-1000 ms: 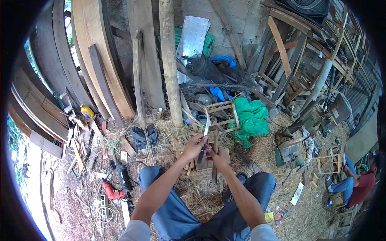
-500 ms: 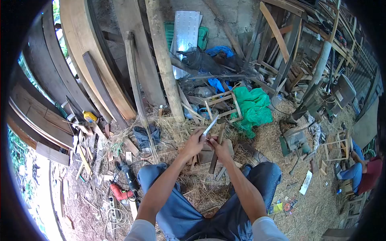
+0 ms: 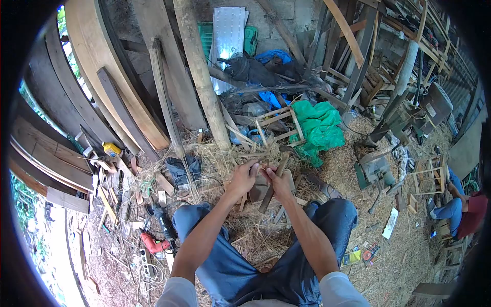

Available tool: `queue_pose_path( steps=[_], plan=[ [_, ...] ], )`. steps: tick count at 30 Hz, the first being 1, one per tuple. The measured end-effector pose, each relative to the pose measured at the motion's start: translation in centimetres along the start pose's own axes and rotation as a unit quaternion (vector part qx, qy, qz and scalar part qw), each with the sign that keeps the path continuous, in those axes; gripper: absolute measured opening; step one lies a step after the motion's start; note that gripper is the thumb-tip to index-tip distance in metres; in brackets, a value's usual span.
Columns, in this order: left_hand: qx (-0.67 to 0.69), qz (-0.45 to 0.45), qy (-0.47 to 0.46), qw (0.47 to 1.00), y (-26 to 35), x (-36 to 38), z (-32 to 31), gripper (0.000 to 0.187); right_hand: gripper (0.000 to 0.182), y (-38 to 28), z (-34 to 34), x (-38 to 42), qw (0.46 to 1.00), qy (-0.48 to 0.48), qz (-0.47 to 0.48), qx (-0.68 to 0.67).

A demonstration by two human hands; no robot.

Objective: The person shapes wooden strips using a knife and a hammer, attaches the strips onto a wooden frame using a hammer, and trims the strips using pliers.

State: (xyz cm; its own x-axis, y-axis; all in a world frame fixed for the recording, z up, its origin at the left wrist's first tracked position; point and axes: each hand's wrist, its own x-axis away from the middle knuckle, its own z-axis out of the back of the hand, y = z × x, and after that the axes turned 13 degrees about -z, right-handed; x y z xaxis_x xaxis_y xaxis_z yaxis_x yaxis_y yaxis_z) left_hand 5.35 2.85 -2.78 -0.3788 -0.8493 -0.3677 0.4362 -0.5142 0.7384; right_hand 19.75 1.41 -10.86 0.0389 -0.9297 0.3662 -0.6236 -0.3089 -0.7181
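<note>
My right hand [image 3: 279, 184] is closed around a narrow wooden stick [image 3: 267, 198], which slants between my knees with one end up past the fingers and the other down toward me. Just to its left, my left hand [image 3: 243, 179] is closed, its fingertips near the right thumb. The knife that showed in it a moment ago is hardly visible now, its blade seemingly edge-on or hidden by the fingers. Below and behind the hands stands a wooden block [image 3: 288, 180], partly covered by the stick and the right hand.
Straw and shavings cover the ground. A red power drill [image 3: 152, 242] and a dark angle grinder [image 3: 166, 225] lie left of my legs. Behind are a small wooden frame [image 3: 276, 123] and green sheeting [image 3: 318, 128]. Planks [image 3: 110, 77] lean at left. Another person [image 3: 468, 212] sits far right.
The pale knife blade that pointed up and away from my left hand no longer shows clearly. Both hands stay close together, the stick still in the right. The view has shifted slightly.
</note>
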Motion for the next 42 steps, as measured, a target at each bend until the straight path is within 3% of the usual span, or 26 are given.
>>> queue_pose_path(
  steps=[16, 20, 22, 23, 24, 26, 27, 29, 30, 32, 33, 34, 36, 39, 42],
  plan=[
    [-0.040, -0.024, -0.029, 0.998, -0.5, 0.7, -0.3, 0.027, 0.020, 0.5, 0.2, -0.2, 1.000, -0.008, -0.004, 0.001],
    [-0.126, -0.012, -0.046, 0.991, 0.7, 0.7, 0.0, 0.027, 0.025, -0.3, -0.2, 0.7, 0.999, 0.017, -0.014, 0.049],
    [-0.166, -0.005, -0.052, 0.985, 1.0, 0.2, 0.3, 0.026, 0.027, -1.7, -1.0, 1.8, 0.976, 0.141, -0.054, 0.159],
    [-0.159, -0.001, -0.064, 0.985, 0.6, 0.0, 0.3, 0.025, 0.032, -3.4, -1.2, 3.3, 0.910, 0.211, -0.063, 0.352],
    [-0.152, 0.004, -0.075, 0.986, 0.7, -0.2, 0.5, 0.024, 0.032, -4.1, -0.8, 3.4, 0.906, 0.211, -0.060, 0.361],
    [-0.170, 0.009, -0.078, 0.982, 0.9, -0.1, 0.6, 0.024, 0.036, -5.1, 0.0, 4.0, 0.843, 0.298, 0.030, 0.447],
    [-0.195, 0.012, -0.089, 0.977, 1.1, 0.0, 0.9, 0.024, 0.036, -6.2, 0.0, 4.3, 0.839, 0.296, 0.033, 0.456],
    [-0.205, 0.010, -0.082, 0.975, 1.5, 0.1, 0.8, 0.025, 0.037, -9.5, -1.2, 6.0, 0.831, 0.253, 0.212, 0.448],
    [-0.221, 0.005, -0.085, 0.972, 1.7, 0.2, 0.6, 0.026, 0.037, -11.2, -2.5, 7.3, 0.827, 0.248, 0.213, 0.457],
    [-0.226, 0.000, -0.097, 0.969, 0.9, 0.4, -0.2, 0.024, 0.035, -14.1, -5.3, 10.3, 0.852, 0.138, 0.159, 0.480],
    [-0.235, -0.012, -0.113, 0.965, 0.7, 0.3, -0.5, 0.022, 0.030, -14.5, -6.1, 11.2, 0.792, 0.132, 0.206, 0.559],
    [-0.231, -0.012, -0.109, 0.967, 1.4, 0.3, -0.3, 0.022, 0.030, -13.7, -5.9, 11.2, 0.789, 0.132, 0.207, 0.563],
    [-0.213, 0.000, -0.118, 0.970, 2.9, 0.1, 0.2, 0.029, 0.032, -11.1, -4.7, 10.6, 0.707, 0.122, 0.236, 0.656],
    [-0.215, -0.006, -0.114, 0.970, 4.0, 0.2, 0.4, 0.028, 0.033, -8.7, -4.8, 10.5, 0.713, 0.130, 0.162, 0.670],
    [-0.239, -0.025, -0.123, 0.963, 4.1, 0.4, 0.1, 0.024, 0.032, -9.4, -5.6, 11.3, 0.717, 0.135, 0.199, 0.654]
  ],
)
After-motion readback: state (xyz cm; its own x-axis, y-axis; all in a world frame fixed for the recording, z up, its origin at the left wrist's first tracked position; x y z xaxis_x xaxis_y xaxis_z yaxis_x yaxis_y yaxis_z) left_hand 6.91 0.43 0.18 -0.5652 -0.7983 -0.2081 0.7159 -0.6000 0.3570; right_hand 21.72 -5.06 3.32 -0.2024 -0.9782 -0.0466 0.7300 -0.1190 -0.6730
